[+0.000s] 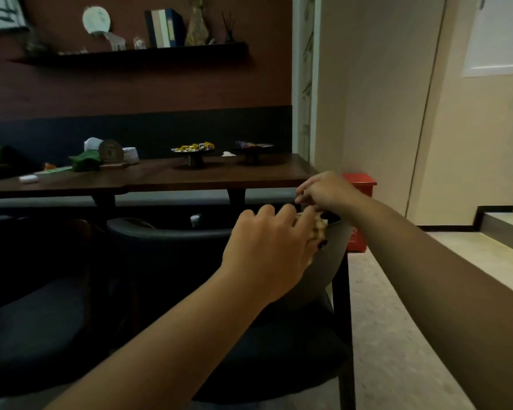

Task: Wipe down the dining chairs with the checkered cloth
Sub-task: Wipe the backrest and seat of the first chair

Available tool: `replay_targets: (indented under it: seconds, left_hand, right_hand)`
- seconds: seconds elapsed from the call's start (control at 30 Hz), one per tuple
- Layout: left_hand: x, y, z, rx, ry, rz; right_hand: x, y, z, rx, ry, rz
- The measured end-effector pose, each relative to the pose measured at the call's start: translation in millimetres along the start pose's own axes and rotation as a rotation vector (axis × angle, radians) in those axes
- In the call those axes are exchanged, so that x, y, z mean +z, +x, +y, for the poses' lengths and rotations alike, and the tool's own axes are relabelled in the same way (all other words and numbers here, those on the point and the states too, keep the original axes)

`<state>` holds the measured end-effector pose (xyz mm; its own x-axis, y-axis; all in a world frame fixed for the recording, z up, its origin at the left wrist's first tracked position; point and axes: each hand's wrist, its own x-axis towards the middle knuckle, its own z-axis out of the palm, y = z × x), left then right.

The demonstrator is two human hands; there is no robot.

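Head view: the checkered cloth [319, 229] is bunched on the top edge of the dining chair [323, 270], at the right end of its curved backrest, mostly hidden under my fingers. My left hand [267, 250] covers it from the near side, fingers curled over the wad and holding it against the backrest. My right hand [323, 192] sits just beyond and above, fingertips drawn narrow together, pinching at the cloth's far edge; I cannot tell how much of the fabric they hold. Below my hands are the chair's dark seat and its right back leg. Left of my fingers a second chair [27, 321] stands in shadow. Beyond my fingertips is the dining table [219, 176], carrying two footed dishes of sweets [193, 149]. Right of my right hand, a red box [360, 180] stands against the wall.
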<state>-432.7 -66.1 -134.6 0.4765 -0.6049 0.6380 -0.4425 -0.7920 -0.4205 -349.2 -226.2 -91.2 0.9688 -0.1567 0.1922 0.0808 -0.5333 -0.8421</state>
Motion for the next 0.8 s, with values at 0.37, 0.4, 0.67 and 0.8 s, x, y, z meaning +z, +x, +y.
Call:
replay_targets:
  seconds: [0.37,0.4,0.67,0.8]
  left_hand:
    - [9.9,-12.5,-14.3,0.075,-0.104,0.212]
    - [9.2,-15.5,-16.6,0.085,-0.108,0.216]
    - [13.1,-59.9,-67.0,0.026,-0.242,0.376]
    - [29.6,-79.6,-105.7,0.001,-0.353,0.474]
  right_hand:
    - [18.3,33.1,9.1,0.019,-0.487,-0.211]
    - [18.5,34.1,10.3,0.003,-0.492,-0.202]
    - [16.8,-16.5,-12.5,-0.474,-0.446,0.046]
    - [56.7,-64.2,-59.6,-0.528,-0.359,-0.251]
